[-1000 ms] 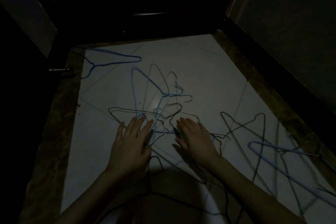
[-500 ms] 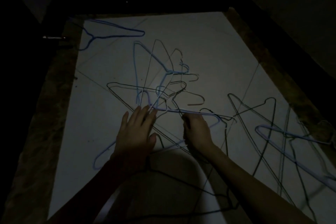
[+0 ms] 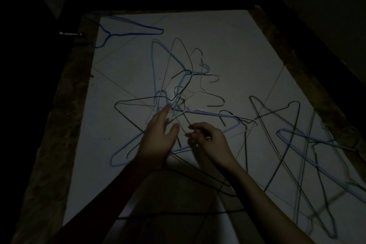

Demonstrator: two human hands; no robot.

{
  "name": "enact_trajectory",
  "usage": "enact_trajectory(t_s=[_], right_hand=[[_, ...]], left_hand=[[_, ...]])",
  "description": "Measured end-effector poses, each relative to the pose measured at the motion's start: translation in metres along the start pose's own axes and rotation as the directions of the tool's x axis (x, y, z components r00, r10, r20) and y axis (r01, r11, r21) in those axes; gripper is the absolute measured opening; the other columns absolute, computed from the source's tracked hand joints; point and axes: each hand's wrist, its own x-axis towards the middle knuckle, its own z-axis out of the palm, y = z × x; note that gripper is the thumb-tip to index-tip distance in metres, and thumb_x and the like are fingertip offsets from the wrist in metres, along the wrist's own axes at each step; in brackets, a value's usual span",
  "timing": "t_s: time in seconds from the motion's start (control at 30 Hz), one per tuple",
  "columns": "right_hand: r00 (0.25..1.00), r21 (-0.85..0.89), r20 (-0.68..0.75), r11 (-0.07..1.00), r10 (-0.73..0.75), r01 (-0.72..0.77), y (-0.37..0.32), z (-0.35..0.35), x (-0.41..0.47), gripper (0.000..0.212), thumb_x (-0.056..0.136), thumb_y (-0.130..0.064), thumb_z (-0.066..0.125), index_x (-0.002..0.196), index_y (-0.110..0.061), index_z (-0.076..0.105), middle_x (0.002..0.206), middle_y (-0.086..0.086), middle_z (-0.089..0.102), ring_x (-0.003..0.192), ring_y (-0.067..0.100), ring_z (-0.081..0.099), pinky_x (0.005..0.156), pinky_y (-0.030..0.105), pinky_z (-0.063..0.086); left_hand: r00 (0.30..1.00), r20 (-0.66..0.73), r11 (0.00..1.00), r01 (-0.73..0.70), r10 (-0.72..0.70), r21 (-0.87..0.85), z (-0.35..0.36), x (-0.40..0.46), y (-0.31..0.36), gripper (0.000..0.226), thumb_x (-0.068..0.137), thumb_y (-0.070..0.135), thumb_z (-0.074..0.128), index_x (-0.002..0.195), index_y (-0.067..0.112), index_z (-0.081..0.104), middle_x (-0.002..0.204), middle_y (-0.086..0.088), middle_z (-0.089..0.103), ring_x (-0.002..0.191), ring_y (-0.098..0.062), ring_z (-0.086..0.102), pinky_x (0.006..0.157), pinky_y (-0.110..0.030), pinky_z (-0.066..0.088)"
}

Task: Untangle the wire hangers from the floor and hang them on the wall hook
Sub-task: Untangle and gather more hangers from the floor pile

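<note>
Right hand [image 3: 211, 139] pinches a dark wire of the hanger tangle [image 3: 178, 93] on the floor [image 3: 227, 49], fingers curled; left hand [image 3: 158, 136] hovers just beside it, fingers straight and spread. Best to pin neighbouring loops with the left, then ease that wire out slowly. Room is dim, dark walls close in; no wall hook visible.

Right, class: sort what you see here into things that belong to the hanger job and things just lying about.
Belongs to the job:
tangled wire hangers
dark wire pinched by the right hand
left hand, reaching into the tangle
separate blue hanger

Just there:
white floor tiles
metal rod at the left edge
</note>
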Motion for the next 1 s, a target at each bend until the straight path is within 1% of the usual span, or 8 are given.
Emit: enact_trajectory(t_s=[0.1, 0.23, 0.37, 0.47, 0.6, 0.73, 0.9, 1.0], right_hand=[[0.973, -0.012, 0.229, 1.000, 0.027, -0.025, -0.001, 0.003, -0.014, 0.024, 0.081, 0.004, 0.062, 0.097, -0.013, 0.064, 0.090, 0.005, 0.064, 0.083, 0.017, 0.061, 0.075, 0.026, 0.051], [0.884, -0.081, 0.460, 0.996, 0.080, -0.048, 0.000, 0.008, -0.022, 0.024, 0.084, 0.009, 0.053, 0.103, -0.001, 0.064, 0.091, 0.007, 0.061, 0.082, 0.014, 0.057, 0.074, 0.026, 0.044], [0.915, -0.133, 0.396, 0.991, 0.073, -0.021, 0.002, 0.007, -0.024, 0.016, 0.086, -0.005, 0.058, 0.098, -0.009, 0.067, 0.086, 0.006, 0.067, 0.072, 0.006, 0.058, 0.067, 0.013, 0.042], [0.955, -0.291, 0.283, 0.957, 0.086, 0.000, 0.016, 0.008, -0.024, 0.015, 0.082, -0.009, 0.064, 0.096, -0.011, 0.069, 0.080, -0.003, 0.064, 0.070, 0.004, 0.058, 0.063, 0.011, 0.042], [0.979, -0.460, 0.170, 0.888, 0.112, -0.021, 0.030, 0.009, -0.024, 0.026, 0.079, -0.017, 0.069, 0.104, -0.015, 0.065, 0.102, 0.002, 0.060, 0.092, 0.017, 0.059, 0.079, 0.025, 0.045], [0.979, -0.510, 0.166, 0.860, 0.118, -0.017, 0.032, 0.013, -0.023, 0.026, 0.081, -0.023, 0.067, 0.106, -0.016, 0.061, 0.099, -0.001, 0.057, 0.086, 0.014, 0.055, 0.073, 0.024, 0.043], [0.904, -0.777, 0.392, 0.588, 0.169, 0.227, 0.042, 0.028, -0.038, 0.026, 0.089, -0.017, 0.053, 0.114, -0.015, 0.047, 0.116, 0.006, 0.047, 0.100, 0.023, 0.051, 0.081, 0.035, 0.044], [0.884, -0.783, 0.451, 0.528, 0.121, 0.327, 0.041, 0.030, -0.044, 0.017, 0.094, -0.015, 0.039, 0.109, -0.008, 0.045, 0.113, 0.012, 0.047, 0.098, 0.026, 0.047, 0.075, 0.034, 0.039]], left_hand=[[0.981, 0.039, 0.935, 0.195, -0.192, -0.296, 0.002, -0.001, 0.005, 0.057, 0.095, 0.010, 0.050, 0.145, 0.024, 0.027, 0.139, -0.005, 0.043, 0.123, -0.016, 0.045, 0.094, -0.026, 0.038], [0.966, -0.046, 0.908, 0.224, -0.256, -0.355, -0.007, 0.002, 0.001, 0.055, 0.092, 0.001, 0.051, 0.143, 0.014, 0.032, 0.125, -0.005, 0.050, 0.112, -0.016, 0.051, 0.097, -0.034, 0.043], [0.971, -0.064, 0.953, 0.211, -0.230, -0.219, -0.017, 0.000, -0.007, 0.038, 0.090, 0.002, 0.058, 0.126, 0.011, 0.054, 0.119, -0.005, 0.058, 0.086, -0.011, 0.060, 0.068, -0.021, 0.055], [0.965, -0.090, 0.946, 0.219, -0.245, -0.238, -0.021, -0.003, -0.009, 0.035, 0.088, -0.005, 0.055, 0.121, 0.007, 0.057, 0.112, -0.008, 0.058, 0.073, -0.005, 0.057, 0.048, -0.009, 0.046], [0.954, -0.110, 0.925, 0.234, -0.277, -0.298, -0.031, -0.005, -0.008, 0.031, 0.091, -0.007, 0.049, 0.117, 0.008, 0.057, 0.111, -0.013, 0.060, 0.068, -0.015, 0.062, 0.050, -0.014, 0.051], [0.959, -0.067, 0.923, 0.246, -0.277, -0.296, -0.039, -0.009, -0.008, 0.029, 0.092, -0.001, 0.051, 0.119, 0.008, 0.056, 0.104, -0.016, 0.065, 0.086, -0.036, 0.066, 0.069, -0.037, 0.057], [0.958, -0.072, 0.934, 0.251, -0.277, -0.253, -0.045, -0.016, -0.008, 0.031, 0.091, -0.001, 0.052, 0.122, 0.003, 0.056, 0.102, -0.016, 0.066, 0.089, -0.037, 0.066, 0.067, -0.036, 0.058], [0.964, -0.094, 0.950, 0.223, -0.249, -0.219, -0.055, -0.018, -0.011, 0.032, 0.092, -0.004, 0.048, 0.123, 0.002, 0.054, 0.102, -0.015, 0.065, 0.072, -0.018, 0.068, 0.052, -0.021, 0.056]])
